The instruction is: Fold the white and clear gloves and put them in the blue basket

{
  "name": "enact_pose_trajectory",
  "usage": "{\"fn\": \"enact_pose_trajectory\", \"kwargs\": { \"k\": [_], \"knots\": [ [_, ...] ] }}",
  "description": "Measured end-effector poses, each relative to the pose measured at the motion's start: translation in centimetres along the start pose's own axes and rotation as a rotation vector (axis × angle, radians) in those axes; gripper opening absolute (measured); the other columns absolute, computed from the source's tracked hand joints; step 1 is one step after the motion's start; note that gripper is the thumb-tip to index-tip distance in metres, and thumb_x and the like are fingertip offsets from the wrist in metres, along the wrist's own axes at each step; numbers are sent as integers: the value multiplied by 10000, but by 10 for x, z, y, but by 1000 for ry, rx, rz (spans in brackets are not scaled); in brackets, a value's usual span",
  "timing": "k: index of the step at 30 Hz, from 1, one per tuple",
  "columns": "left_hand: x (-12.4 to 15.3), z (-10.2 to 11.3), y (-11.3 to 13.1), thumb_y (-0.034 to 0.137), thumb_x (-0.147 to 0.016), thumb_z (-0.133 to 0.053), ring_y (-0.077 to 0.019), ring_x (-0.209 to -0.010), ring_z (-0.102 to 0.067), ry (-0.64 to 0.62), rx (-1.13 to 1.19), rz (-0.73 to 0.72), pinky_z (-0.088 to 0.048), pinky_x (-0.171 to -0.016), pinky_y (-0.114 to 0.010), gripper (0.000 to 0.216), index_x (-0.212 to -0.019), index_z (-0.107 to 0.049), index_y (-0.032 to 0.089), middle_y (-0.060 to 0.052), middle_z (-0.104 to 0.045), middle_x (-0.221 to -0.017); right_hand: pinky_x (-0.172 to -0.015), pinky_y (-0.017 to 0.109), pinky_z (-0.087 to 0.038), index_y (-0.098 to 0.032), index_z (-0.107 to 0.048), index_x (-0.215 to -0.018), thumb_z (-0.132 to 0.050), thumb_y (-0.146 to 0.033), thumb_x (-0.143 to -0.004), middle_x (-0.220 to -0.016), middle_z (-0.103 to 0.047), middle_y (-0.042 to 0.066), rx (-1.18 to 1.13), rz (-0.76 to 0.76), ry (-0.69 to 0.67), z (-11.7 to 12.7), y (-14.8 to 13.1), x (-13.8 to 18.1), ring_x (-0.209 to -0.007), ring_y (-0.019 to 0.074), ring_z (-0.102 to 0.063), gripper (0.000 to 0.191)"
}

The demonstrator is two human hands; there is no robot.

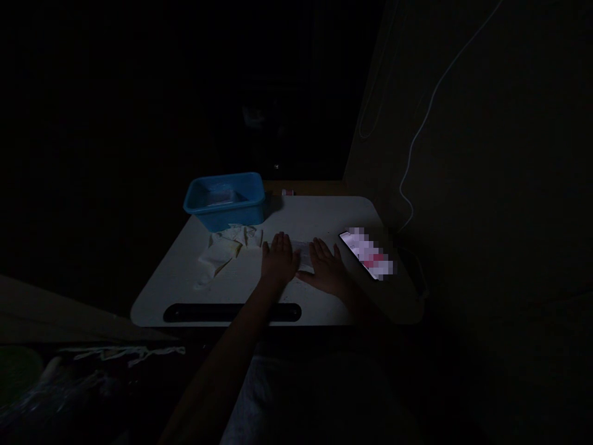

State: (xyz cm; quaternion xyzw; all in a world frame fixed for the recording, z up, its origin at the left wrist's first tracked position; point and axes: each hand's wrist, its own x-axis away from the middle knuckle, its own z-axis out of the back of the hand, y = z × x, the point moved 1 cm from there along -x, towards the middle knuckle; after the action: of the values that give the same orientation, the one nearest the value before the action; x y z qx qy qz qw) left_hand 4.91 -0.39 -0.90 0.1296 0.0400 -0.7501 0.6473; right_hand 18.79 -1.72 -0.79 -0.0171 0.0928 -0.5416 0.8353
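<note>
My left hand (pixel 279 258) and my right hand (pixel 327 267) lie flat side by side on a small white lap table (pixel 185 278), fingers stretched out. Between and under them is a pale flat piece, perhaps paper or cloth (pixel 302 254), which both hands press down. A crumpled white cloth (pixel 227 250) lies just left of my left hand. The room is very dark, so details are hard to make out.
A blue plastic tub (pixel 225 199) stands at the table's far left. A lit phone (pixel 367 253) lies right of my right hand. A dark slot handle (pixel 231 312) runs along the near edge. A white cable (pixel 428 114) hangs on the right wall.
</note>
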Motion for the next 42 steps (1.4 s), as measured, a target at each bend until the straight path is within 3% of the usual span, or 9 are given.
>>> {"fn": "enact_pose_trajectory", "kwargs": {
  "k": [7,10,13,16,18,22,34,42],
  "knots": [
    [1,-1,0,351,-855,-297,-345,-1275,-305,106,-55,165,-209,-1029,-518,596,-1277,-365,-65,-278,-355,-1345,-1055,542,-98,-52,-280,-1361,-277,-682,-781,-1443,-201,191,-4,-4,-7,0,0,0,-1343,287,-163,856],
    [1,2,0,319,-858,-293,-336,-1288,-285,142,-30,151,-218,-1028,-519,562,-1287,-364,-37,-261,-345,-1359,-1052,545,-95,-49,-268,-1365,-278,-676,-784,-1448,-188,189,6,-9,-26,0,0,0,-1344,289,-154,855],
    [1,7,1,302,-882,-250,-266,-1326,-227,121,38,-52,-197,-1059,-475,518,-1338,-324,67,-164,-301,-1416,-1054,537,-84,-56,-266,-1368,-297,-657,-790,-1449,-195,183,18,-15,-26,0,0,-1,-1344,294,-144,834],
    [1,9,2,315,-905,-187,-177,-1333,-221,-15,113,-342,-169,-1087,-408,486,-1338,-342,156,-66,-324,-1422,-1053,529,-87,-80,-263,-1374,-330,-630,-791,-1447,-215,173,12,-17,-19,0,-1,-1,-1344,293,-145,804],
    [2,8,2,328,-912,-149,-149,-1322,-245,-112,142,-413,-169,-1089,-400,492,-1325,-361,164,-52,-363,-1402,-1050,529,-97,-92,-270,-1373,-350,-616,-789,-1443,-231,171,3,-11,-19,0,-1,-1,-1342,295,-152,788],
    [0,3,1,339,-914,-123,-148,-1324,-244,-178,132,-372,-167,-1084,-434,508,-1341,-323,149,-68,-322,-1420,-1046,532,-110,-86,-275,-1370,-367,-603,-787,-1439,-237,178,0,-10,-19,1,-1,-1,-1338,298,-164,786],
    [1,3,8,368,-913,-114,-197,-1331,-229,-108,-19,-182,-177,-1079,-420,549,-1339,-332,99,-107,-290,-1429,-1049,532,-107,-71,-316,-1350,-346,-584,-809,-1431,-255,177,10,-4,35,-5,2,-2,-1329,297,-197,746],
    [1,4,7,395,-902,-104,-240,-1318,-254,-57,-63,-12,-210,-1054,-440,597,-1342,-311,48,-153,-303,-1417,-1050,544,-100,-56,-286,-1360,-313,-611,-808,-1445,-206,180,19,-9,-11,-4,2,-2,-1340,288,-169,783]
  ]
}}
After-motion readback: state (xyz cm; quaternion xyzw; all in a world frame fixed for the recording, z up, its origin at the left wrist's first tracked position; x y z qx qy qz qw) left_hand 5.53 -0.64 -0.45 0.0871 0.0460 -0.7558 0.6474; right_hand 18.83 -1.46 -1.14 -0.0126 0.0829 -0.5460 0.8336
